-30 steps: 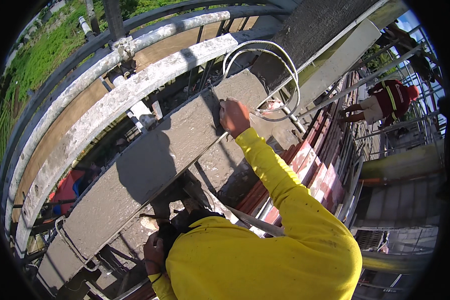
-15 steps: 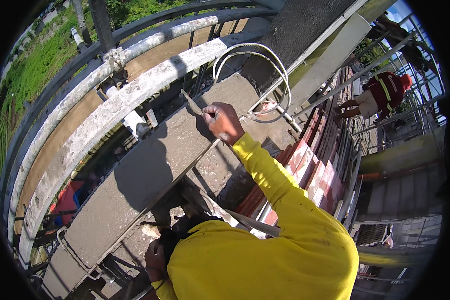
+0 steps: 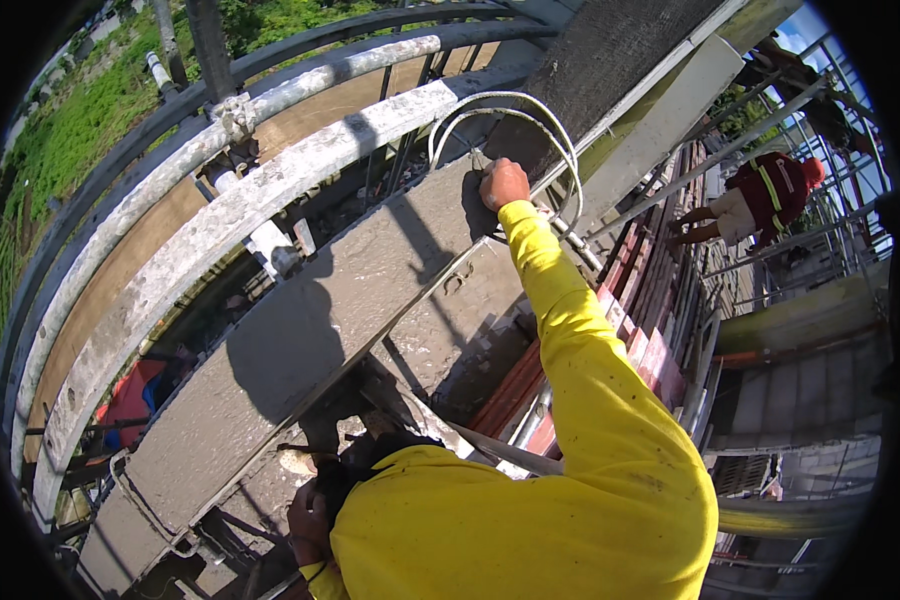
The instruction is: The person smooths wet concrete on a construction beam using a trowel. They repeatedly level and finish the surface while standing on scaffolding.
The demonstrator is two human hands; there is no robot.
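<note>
My right hand (image 3: pixel 503 184) is stretched out to the far end of a long grey cement-coated plank (image 3: pixel 300 350), fingers closed around a thin metal tool (image 3: pixel 477 162) whose tip rests on the plank's surface. A white looped cable (image 3: pixel 530 110) arches just beyond that hand. My left hand (image 3: pixel 308 522) is low down by my yellow sleeve, curled against a dark edge beside the plank's near end. What it grips is hidden in shadow.
Cement-splashed scaffold rails (image 3: pixel 220 215) curve along the left, with grass (image 3: pixel 80 130) far below. Red bricks (image 3: pixel 630 330) are stacked to the right of the plank. A person in red (image 3: pixel 760 195) stands on scaffolding at the upper right.
My right hand has moved farther along the plank to its far end near the white cable. The thin tool, held up half a second ago, is now down at the surface.
</note>
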